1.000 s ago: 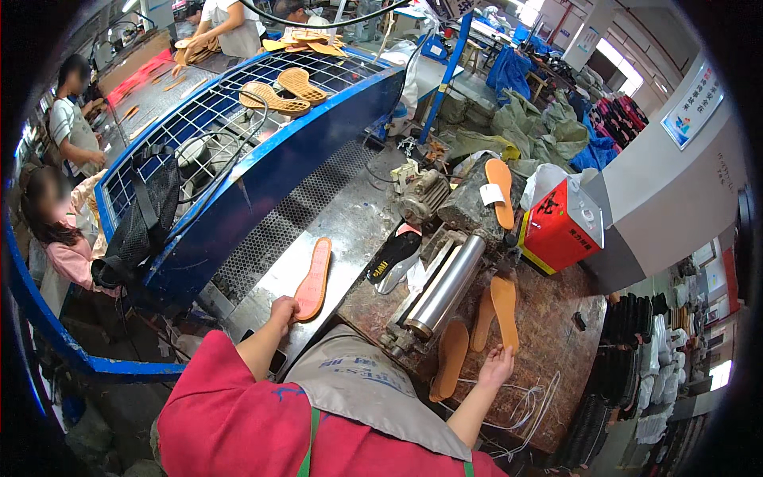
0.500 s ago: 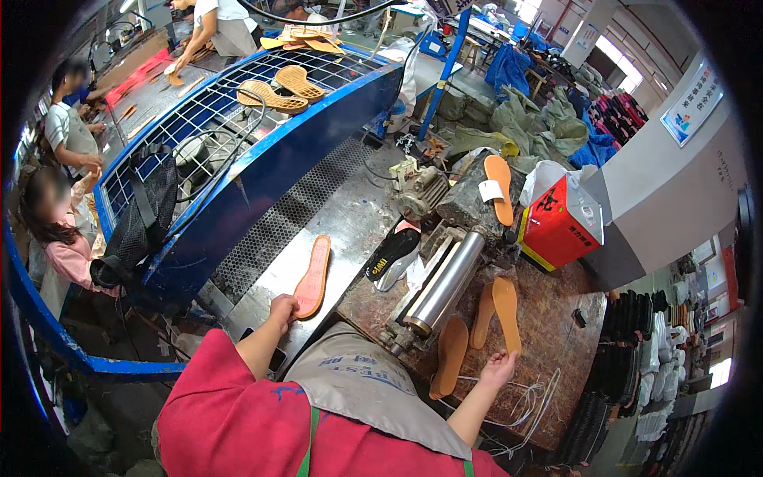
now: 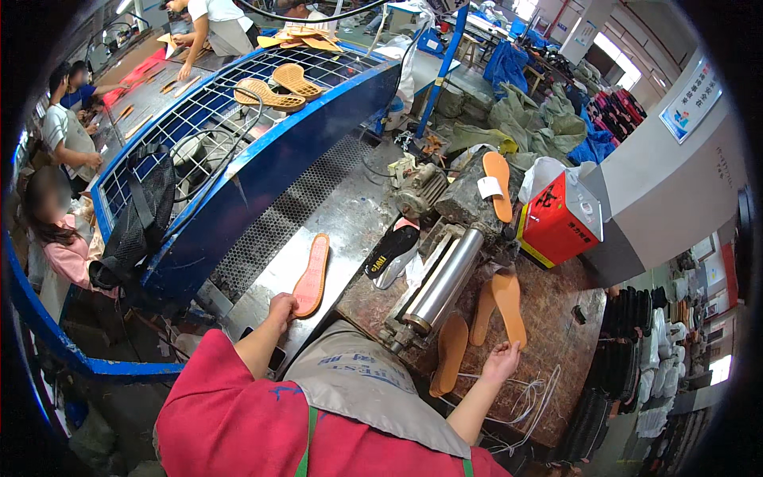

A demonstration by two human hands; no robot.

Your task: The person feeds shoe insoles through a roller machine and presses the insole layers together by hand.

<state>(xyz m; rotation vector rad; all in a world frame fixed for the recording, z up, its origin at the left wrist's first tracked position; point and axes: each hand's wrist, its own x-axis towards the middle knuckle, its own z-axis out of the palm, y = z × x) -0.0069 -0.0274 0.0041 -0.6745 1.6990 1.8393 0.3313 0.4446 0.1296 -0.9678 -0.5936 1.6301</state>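
My left hand point(image 3: 281, 312) is closed on the heel end of a shoe sole point(image 3: 312, 274), pink on top with an orange rim, which lies on the metal plate. On the right, my right hand point(image 3: 501, 363) pinches the near end of a plain orange sole point(image 3: 509, 304), held tilted with its far end by the roller machine. Two more orange pieces lie about it: a sole point(image 3: 450, 355) left of my right hand and another point(image 3: 482, 312), partly covered by the held one. The steel roller point(image 3: 445, 280) stands between my two hands.
A black insole point(image 3: 387, 253) lies left of the roller, and an orange sole with a white tag point(image 3: 497, 187) sits behind it. A red can point(image 3: 560, 219) stands at the bench's far right. White cord point(image 3: 534, 397) loops near my right wrist. A blue-framed conveyor point(image 3: 262, 175) runs at left; co-workers stand beyond.
My right hand has moved slightly away from me with the orange sole. The left hand and its sole have barely shifted. Co-workers at the far left have changed their posture.
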